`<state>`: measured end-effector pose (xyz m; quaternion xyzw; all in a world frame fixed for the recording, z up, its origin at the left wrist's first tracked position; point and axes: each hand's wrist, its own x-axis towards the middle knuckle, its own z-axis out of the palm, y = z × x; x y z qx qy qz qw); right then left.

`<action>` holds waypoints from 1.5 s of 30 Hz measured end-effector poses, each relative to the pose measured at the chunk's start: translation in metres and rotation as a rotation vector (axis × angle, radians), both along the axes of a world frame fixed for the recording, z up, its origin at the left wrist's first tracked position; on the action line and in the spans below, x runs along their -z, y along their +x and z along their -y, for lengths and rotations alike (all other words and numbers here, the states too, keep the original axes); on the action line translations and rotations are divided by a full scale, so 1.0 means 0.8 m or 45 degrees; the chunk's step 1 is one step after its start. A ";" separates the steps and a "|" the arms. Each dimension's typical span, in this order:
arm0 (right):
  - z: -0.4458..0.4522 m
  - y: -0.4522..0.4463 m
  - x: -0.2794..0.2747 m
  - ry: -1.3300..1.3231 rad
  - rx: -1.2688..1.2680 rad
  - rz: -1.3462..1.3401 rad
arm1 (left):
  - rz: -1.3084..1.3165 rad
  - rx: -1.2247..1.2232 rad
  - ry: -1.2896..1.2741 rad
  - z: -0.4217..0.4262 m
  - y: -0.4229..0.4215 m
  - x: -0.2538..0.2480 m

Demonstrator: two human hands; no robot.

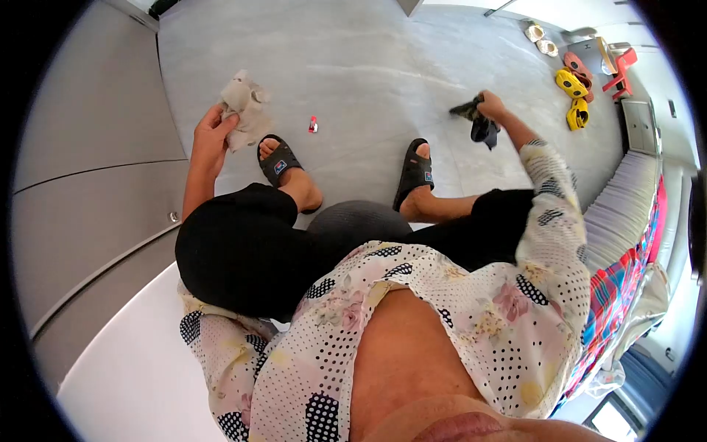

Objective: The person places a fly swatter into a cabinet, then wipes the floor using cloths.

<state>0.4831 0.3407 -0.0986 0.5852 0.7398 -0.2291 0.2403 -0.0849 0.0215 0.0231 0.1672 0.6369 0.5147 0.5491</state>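
Note:
My left hand [215, 131], at the left of the head view, pinches a crumpled pale beige cloth [247, 110] between thumb and fingers. The cloth hangs above the grey floor, beyond my slippered foot. Out to the right, my right hand [491, 105] is closed on a small dark cloth [482, 130], black with a greenish patterned part. Its exact kind is unclear. A small red-and-white object [314, 124] lies on the floor between the hands, touched by neither.
My feet in dark slippers [278, 163] stand apart on the grey floor [353, 81]. Grey cabinet fronts [88, 125] line the left side. Yellow clogs [573, 85], other shoes and a small red chair [623, 72] stand at the far right. Plaid fabric [615, 302] lies close on my right.

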 end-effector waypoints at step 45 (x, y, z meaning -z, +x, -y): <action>-0.006 -0.374 -0.154 -0.175 -0.314 -1.196 | 0.022 0.155 -0.215 0.003 0.029 0.037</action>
